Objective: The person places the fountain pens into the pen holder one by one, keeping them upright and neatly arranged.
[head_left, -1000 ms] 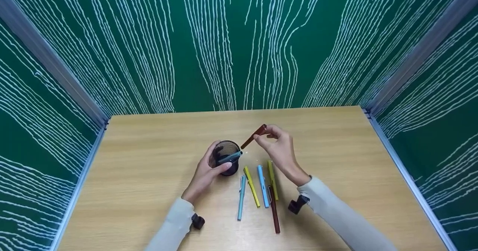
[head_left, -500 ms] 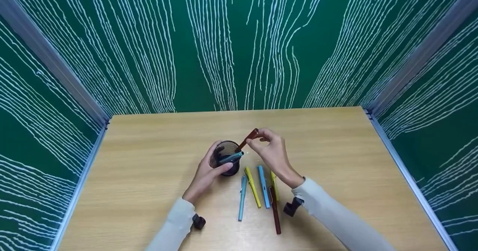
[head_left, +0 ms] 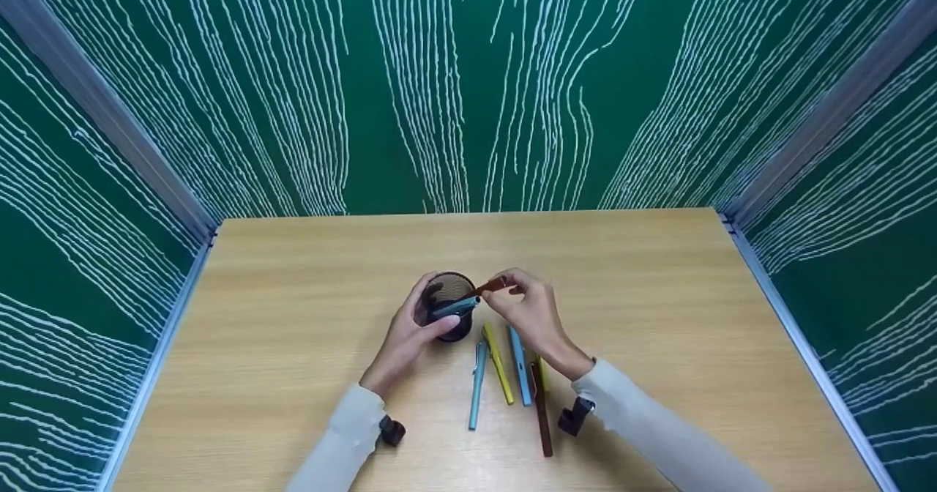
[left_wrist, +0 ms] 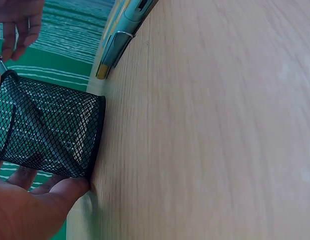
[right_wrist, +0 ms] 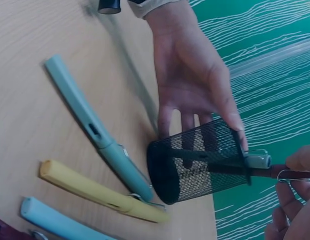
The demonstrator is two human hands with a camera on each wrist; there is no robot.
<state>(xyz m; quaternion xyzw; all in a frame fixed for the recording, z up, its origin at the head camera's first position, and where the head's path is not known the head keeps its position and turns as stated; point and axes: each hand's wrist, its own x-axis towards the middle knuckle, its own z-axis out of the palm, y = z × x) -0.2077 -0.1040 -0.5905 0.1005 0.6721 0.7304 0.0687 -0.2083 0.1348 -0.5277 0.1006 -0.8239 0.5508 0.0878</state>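
Observation:
A black mesh pen holder [head_left: 448, 285] stands on the table, and my left hand [head_left: 404, 337] grips it round the side with the thumb near the rim. Inside it leans a teal pen [head_left: 457, 306], its end sticking out over the rim. My right hand [head_left: 536, 318] pinches a dark red pen [head_left: 495, 285] by its upper end, close to the holder's right side. In the right wrist view the dark red pen [right_wrist: 278, 171] reaches through the mouth into the mesh, beside the teal one.
Several pens lie on the wooden table [head_left: 293, 294] in front of the holder: teal [head_left: 476, 389], yellow [head_left: 499, 366], light blue [head_left: 520, 367], dark red [head_left: 541, 411], and another yellow one partly hidden by my right wrist. Green walls with white lines surround the table.
My right hand has moved left and down toward the holder, and the dark red pen has gone from outside the rim to partly inside. My left hand keeps its grip.

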